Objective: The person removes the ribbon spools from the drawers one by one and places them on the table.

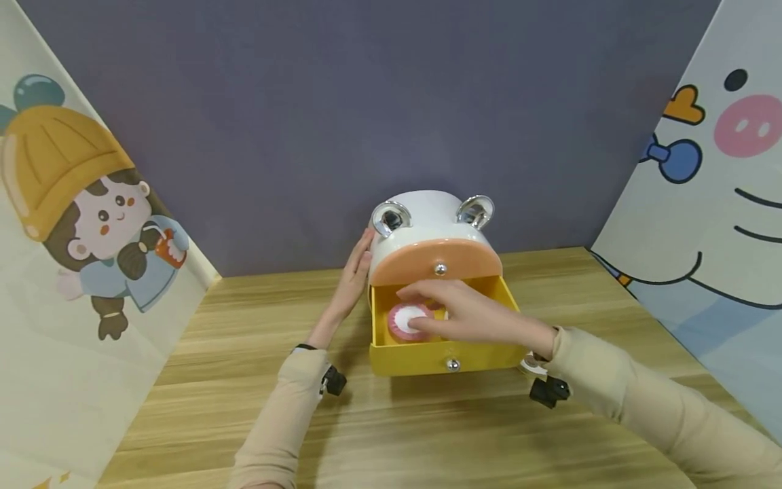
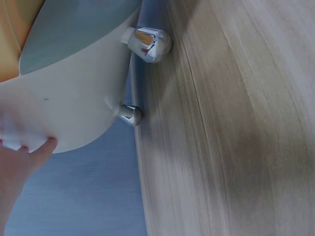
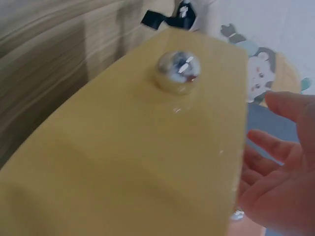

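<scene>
A cow-like white storage box point(image 1: 421, 210) with silver ears and an orange upper drawer front point(image 1: 464, 261) stands against the back wall. Its yellow lower drawer point(image 1: 415, 360) is pulled out. Inside lies a round pink-and-white object point(image 1: 403, 326), its kind unclear. My right hand point(image 1: 464, 312) hovers over that drawer, thumb and fingers spread above the round object; in the right wrist view, nothing shows between the fingers. Something white beneath this hand is mostly hidden. My left hand point(image 1: 351, 278) rests with extended fingers against the box's left side; fingertips point(image 2: 49, 145) touch the white shell.
Beneath my right wrist, a small round white-and-brown item point(image 1: 533, 365) lies on the wooden table point(image 1: 244, 380), partly covered. Silver feet point(image 2: 150, 44) support the box. A dark wall point(image 1: 305, 136) rises behind, with cartoon-printed panels point(image 1: 201, 204) at both sides.
</scene>
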The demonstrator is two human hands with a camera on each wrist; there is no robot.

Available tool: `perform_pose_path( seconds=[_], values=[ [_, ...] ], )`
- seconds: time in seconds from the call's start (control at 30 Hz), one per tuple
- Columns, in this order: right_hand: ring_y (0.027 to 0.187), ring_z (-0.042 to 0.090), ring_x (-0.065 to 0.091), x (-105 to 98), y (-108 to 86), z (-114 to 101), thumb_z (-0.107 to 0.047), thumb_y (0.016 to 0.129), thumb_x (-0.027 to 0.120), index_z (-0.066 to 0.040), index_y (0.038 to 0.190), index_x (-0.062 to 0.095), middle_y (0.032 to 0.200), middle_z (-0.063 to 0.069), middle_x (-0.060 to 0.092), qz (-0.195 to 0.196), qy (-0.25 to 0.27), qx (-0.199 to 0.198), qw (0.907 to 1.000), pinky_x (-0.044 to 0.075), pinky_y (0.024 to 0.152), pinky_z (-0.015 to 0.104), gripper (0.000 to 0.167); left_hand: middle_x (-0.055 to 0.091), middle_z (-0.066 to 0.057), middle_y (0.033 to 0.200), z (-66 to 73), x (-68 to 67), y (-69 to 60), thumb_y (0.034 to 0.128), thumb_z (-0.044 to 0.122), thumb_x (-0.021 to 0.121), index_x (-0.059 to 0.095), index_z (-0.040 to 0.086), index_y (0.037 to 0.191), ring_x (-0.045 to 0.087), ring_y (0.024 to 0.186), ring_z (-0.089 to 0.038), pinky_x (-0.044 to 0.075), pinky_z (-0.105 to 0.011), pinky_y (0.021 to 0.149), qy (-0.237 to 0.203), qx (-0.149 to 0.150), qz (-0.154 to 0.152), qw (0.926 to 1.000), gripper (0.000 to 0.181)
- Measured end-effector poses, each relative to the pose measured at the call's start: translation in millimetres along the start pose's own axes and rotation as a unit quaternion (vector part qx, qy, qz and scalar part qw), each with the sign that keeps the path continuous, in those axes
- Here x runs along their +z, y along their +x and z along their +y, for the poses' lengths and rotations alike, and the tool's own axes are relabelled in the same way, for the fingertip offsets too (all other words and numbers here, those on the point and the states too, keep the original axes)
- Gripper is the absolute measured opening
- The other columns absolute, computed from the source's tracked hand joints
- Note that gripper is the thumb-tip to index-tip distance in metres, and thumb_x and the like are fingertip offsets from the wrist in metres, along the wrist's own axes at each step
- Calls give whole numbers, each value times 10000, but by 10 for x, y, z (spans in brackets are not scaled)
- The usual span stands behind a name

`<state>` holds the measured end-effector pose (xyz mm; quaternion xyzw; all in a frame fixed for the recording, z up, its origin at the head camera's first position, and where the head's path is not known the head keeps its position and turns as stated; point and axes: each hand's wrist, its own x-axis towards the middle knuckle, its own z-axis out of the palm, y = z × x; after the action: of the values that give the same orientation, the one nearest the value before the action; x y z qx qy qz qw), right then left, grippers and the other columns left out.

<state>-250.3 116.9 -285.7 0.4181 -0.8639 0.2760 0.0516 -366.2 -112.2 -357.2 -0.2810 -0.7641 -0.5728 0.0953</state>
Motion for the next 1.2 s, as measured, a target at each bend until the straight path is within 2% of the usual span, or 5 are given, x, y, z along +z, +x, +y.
perform_pose_path(
  seconds=[0.13,0.37,0.57,0.73,1.2],
  values=[
    [1207,256,622,43,80,80,-229,922,700,9,1327,582,1333,112,644,-156,-491,76,9986,501,1042,440,483,176,-145,1665,-21,3,2,1073,97,319,288,47,1557,114,1561,-308,104,-504,1271,0,84,14,10000,487],
    [1264,270,571,120,204,173,-271,927,703,12,1392,516,1384,136,597,-730,-503,409,9952,452,1102,455,576,194,-169,1657,-49,1,14,1073,97,330,304,50,1553,130,1559,-304,118,-506,1270,-58,156,116,9998,483],
    [1354,255,500,189,273,227,-351,893,731,-38,1471,447,1477,111,522,-1297,-538,940,9856,410,1150,437,716,199,-124,1665,-59,13,20,1077,105,333,302,66,1557,137,1563,-267,135,-479,1273,-21,68,124,9999,483],
    [1335,265,515,250,296,273,-359,892,732,-44,1465,442,1458,123,533,-1577,-729,1047,9792,417,1143,446,715,199,-154,1657,-51,12,8,1080,128,340,301,48,1552,144,1556,-303,127,-504,1268,-33,121,135,9998,480],
    [1183,217,593,306,285,345,-340,858,773,-79,1412,486,1352,76,604,-1486,-1092,830,9794,502,1038,427,676,202,-154,1658,-15,8,-13,1078,115,343,305,41,1550,134,1556,-315,110,-517,1269,-62,128,103,9998,480]
  ],
)
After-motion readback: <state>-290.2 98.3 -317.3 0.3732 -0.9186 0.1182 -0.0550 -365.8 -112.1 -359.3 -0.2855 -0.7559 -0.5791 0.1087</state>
